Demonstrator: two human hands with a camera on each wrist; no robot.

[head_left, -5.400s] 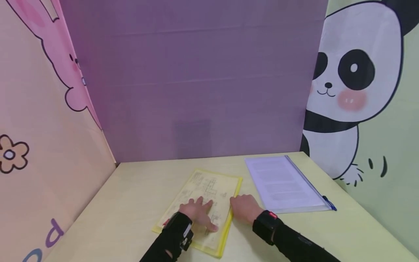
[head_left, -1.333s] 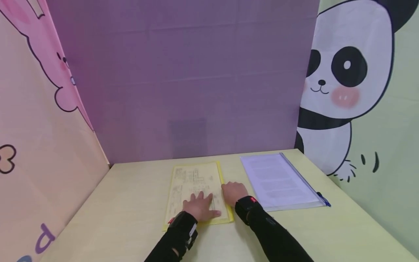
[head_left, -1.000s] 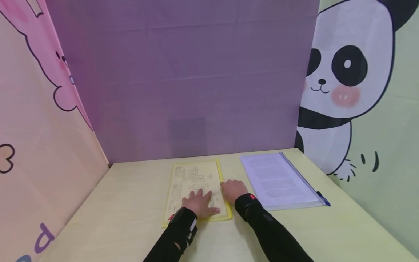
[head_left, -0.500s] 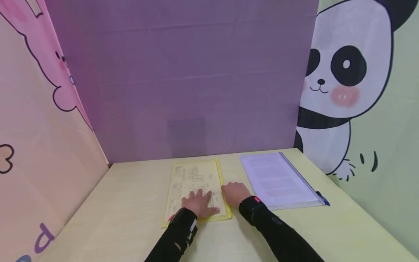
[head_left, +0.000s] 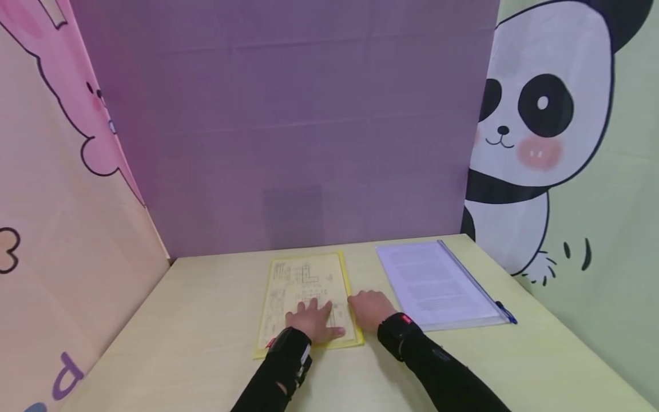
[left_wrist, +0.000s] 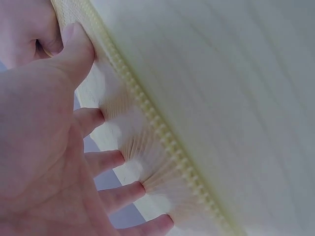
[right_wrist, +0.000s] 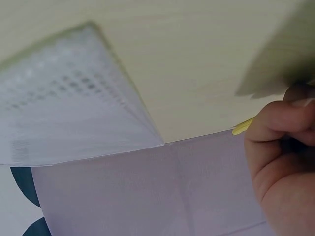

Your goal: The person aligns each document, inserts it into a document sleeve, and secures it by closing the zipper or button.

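A yellow zip document folder (head_left: 293,274) with printed drawings showing through lies on the table. My left hand (head_left: 311,321) rests on its lower part, fingers spread and thumb out to the right. Zip teeth (left_wrist: 165,130) run along the folder's edge in the left wrist view, with dents in the sheet under my fingertips. Against the right edge, my right hand (head_left: 372,311) has its fingers curled, pinching the folder there. A zip pull between those fingers cannot be made out. A yellow bit of the folder (right_wrist: 241,127) shows beside the right hand in the right wrist view.
A second zip folder (head_left: 432,283), clear with a dark edge strip and white printed pages, lies to the right, with a blue pull (head_left: 506,312) at its near right corner. Purple wall (head_left: 309,131) stands behind the pale wooden table (head_left: 206,320); printed walls flank it.
Since the earliest frame the yellow folder has turned straighter and moved away from me. In the last second my right hand has slid slightly nearer along its right edge; the left stays put.
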